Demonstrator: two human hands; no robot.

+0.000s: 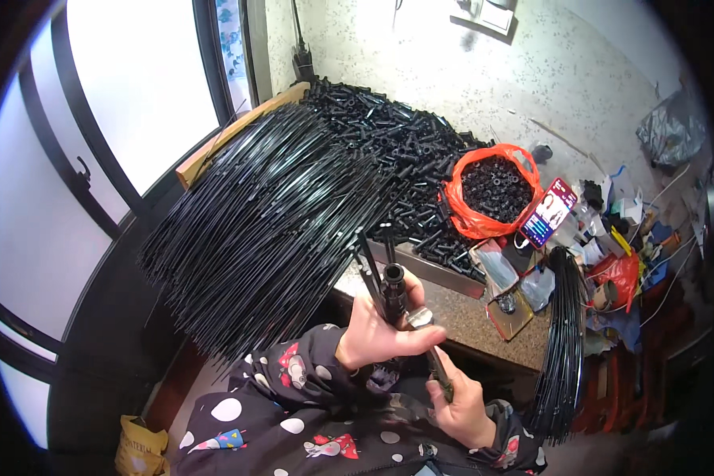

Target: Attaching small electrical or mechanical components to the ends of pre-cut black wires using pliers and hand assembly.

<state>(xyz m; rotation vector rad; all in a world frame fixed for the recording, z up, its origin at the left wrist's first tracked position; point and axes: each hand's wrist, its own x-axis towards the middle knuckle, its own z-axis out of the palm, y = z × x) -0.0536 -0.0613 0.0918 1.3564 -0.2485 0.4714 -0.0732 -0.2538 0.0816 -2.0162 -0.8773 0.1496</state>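
Note:
In front of my chest, my left hand (381, 329) is closed around a black plastic tube (394, 287) with its open end up. Several thin black rods (368, 266) stand up in the same grip, beside the tube. Lower and to the right, my right hand (462, 406) grips a dark-handled tool (439, 374). A silvery rounded piece (419, 318) lies close to my left thumb, in line with that handle; it looks like the tool's head, but the join is partly hidden.
A thick spread of long black rods (254, 230) covers the left, edged by a wooden board (242, 131). Behind lie heaped black tubes (381, 119). A red bag (460, 218) holds small black rings, next to a lit phone (549, 214). More rods (561, 349) hang over the right edge.

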